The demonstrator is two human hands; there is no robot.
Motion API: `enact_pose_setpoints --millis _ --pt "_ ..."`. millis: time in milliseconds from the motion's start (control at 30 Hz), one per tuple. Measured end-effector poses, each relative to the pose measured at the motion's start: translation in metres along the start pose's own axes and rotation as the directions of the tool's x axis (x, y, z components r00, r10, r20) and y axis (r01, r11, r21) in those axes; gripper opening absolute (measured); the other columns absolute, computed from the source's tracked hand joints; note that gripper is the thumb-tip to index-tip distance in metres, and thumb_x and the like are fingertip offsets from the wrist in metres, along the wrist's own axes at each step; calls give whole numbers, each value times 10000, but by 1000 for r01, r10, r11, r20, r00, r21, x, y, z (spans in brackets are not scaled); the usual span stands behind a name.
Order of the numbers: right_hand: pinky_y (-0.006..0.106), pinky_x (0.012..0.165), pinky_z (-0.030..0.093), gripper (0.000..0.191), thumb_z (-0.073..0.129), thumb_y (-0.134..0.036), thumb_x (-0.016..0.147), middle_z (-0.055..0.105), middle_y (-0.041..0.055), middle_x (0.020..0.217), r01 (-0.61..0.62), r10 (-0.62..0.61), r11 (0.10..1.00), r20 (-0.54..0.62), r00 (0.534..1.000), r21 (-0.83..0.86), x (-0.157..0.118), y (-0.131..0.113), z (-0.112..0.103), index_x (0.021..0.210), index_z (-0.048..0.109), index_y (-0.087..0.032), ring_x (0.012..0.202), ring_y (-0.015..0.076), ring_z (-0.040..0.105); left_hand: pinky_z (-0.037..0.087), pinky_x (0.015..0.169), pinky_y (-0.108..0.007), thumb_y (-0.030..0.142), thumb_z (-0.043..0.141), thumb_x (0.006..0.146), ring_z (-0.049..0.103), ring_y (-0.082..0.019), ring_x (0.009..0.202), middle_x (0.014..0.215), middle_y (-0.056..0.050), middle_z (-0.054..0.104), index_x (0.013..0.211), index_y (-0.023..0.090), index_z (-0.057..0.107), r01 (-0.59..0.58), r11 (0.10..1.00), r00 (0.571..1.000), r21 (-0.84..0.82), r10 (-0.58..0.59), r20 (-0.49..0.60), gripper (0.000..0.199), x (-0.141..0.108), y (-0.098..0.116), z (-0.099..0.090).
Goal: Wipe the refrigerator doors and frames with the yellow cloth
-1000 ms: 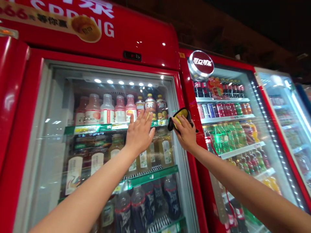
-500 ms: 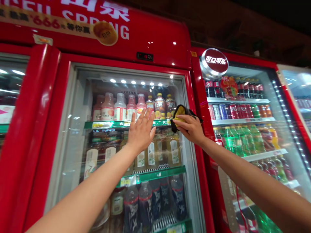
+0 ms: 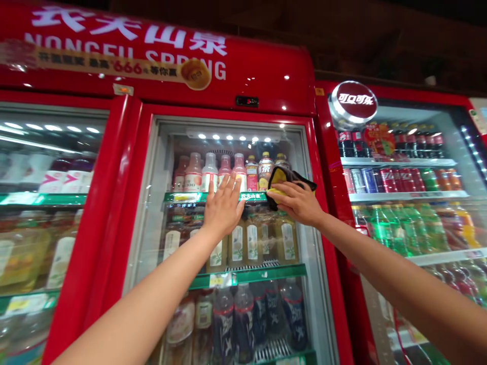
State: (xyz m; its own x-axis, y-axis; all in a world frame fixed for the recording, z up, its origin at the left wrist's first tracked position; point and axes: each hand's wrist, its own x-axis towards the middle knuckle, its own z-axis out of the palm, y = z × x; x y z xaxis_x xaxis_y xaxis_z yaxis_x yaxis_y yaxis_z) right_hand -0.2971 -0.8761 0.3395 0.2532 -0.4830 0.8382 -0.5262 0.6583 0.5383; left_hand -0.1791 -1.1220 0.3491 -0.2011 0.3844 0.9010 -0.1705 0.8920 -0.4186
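Note:
My left hand is spread flat at the glass door of a red drinks fridge, fingers up and apart, holding nothing. To its right, my right hand grips a folded yellow and black cloth, held up to the glass near the door's right side. The cloth is bunched under the fingers and hides part of a tea bottle behind it. Behind the glass, pink-labelled bottles and tea bottles stand on the top shelf. Pale yellow bottles fill the shelf below.
A red door frame borders the glass on the right. Beside it stands another red fridge with a round lit sign and green bottles. On the left is a second glass door with bottles inside. A small control display sits above.
The view has turned left, bringing more of the left door into sight. Against the fridge, both hands sit further left, the cloth having moved inward from the door's right edge.

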Motion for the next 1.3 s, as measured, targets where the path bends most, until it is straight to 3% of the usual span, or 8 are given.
enact_pose_setpoints --millis 233,400,533,667,800,933,1067,1300 --pt "587 1091 335 427 433 -332 1018 556 64 1510 -564 566 822 -229 792 80 92 25 10 1420 576 -319 1378 319 481 146 1273 -561 348 389 1007 224 -292 1561 1661 -133 310 1570 146 310 49 999 999 11 -49 22 603 -7 -12 -5" --pt "511 1117 309 430 421 -338 1031 523 -5 1544 -264 272 961 -133 953 78 75 -44 16 1443 536 -381 1392 260 466 138 1269 -586 339 382 1005 184 -285 1573 1678 -148 254 1593 139 250 112 993 994 -23 -112 6 635 -17 -5 -3" --pt "443 1062 352 372 452 -334 1034 585 -25 1488 2 1 993 -31 1000 119 21 -43 4 1371 603 -381 1325 224 540 100 1282 -559 328 393 1002 154 -262 1580 1684 -142 238 1592 136 254 114 993 993 -4 -114 30 636 -23 -7 -7" --pt "446 954 415 314 519 -378 994 682 39 1359 -279 305 947 -178 936 157 34 -18 5 1234 711 -308 1197 273 620 113 1283 -548 330 411 996 154 -265 1579 1682 -153 237 1581 120 281 105 994 993 28 -106 41 635 -26 -20 -10" --pt "547 1011 369 390 431 -352 1020 629 54 1431 -518 538 843 -285 794 147 84 -51 23 1351 636 -351 1277 324 554 128 1281 -550 332 404 1001 160 -273 1577 1684 -155 223 1578 106 284 112 993 993 35 -113 31 631 -29 -32 -11" --pt "505 1068 328 445 402 -335 1041 522 4 1545 -298 307 951 -163 938 80 83 -103 28 1468 505 -409 1374 269 480 137 1276 -562 333 402 1002 148 -266 1579 1679 -156 238 1594 120 251 91 996 995 18 -92 39 647 -36 -42 -13" --pt "430 1072 326 406 440 -356 1039 548 -46 1522 5 -4 996 -12 1000 84 53 -101 16 1425 548 -423 1353 218 508 118 1281 -555 335 406 1005 142 -259 1579 1680 -153 231 1596 119 243 65 998 996 25 -67 55 651 -47 -59 -18" --pt "510 1076 296 421 406 -331 1031 557 20 1514 -473 486 874 -188 853 112 126 -107 29 1418 566 -380 1362 279 494 110 1284 -566 344 417 1004 97 -262 1583 1694 -135 170 1612 136 200 44 997 997 69 -48 54 678 -65 -95 -31"
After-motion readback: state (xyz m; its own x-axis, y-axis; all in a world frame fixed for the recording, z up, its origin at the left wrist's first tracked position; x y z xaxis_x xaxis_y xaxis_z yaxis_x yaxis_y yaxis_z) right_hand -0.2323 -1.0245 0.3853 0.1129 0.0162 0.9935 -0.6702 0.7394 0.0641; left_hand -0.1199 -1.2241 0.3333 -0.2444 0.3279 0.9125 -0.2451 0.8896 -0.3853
